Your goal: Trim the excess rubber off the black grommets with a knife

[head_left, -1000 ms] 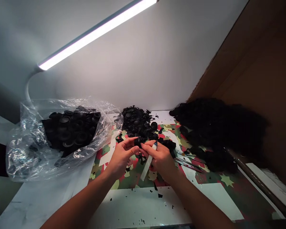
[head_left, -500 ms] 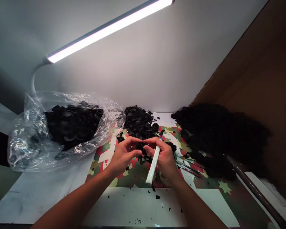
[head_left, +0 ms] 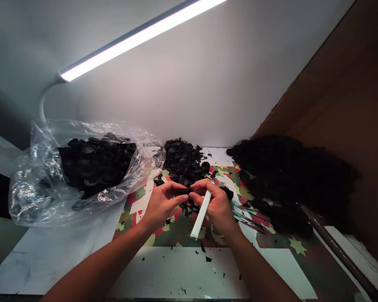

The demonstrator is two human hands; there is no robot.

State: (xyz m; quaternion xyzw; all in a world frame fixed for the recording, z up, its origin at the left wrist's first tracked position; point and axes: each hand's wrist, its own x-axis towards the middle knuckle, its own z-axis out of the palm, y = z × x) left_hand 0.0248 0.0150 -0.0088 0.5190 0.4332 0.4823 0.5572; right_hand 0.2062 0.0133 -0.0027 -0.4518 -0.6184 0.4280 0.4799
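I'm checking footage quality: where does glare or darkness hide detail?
Head view: the lamp is blown-out white; the plastic bag glints; the rightmost black pile is deeply shadowed; the black part between the left hand and right hand shows little detail.

Above the far edge of the worktop [head_left: 164,274], a lit bar lamp [head_left: 141,40] is held aslant by a curved neck [head_left: 41,100] toward the far left corner, before a pale wall [head_left: 176,92]. The right edge is flanked by a brown cardboard panel [head_left: 343,105] and a dark rod [head_left: 337,248]; slim metal tools [head_left: 250,223] are laid toward that edge, on a camouflage-patterned covering [head_left: 179,235].
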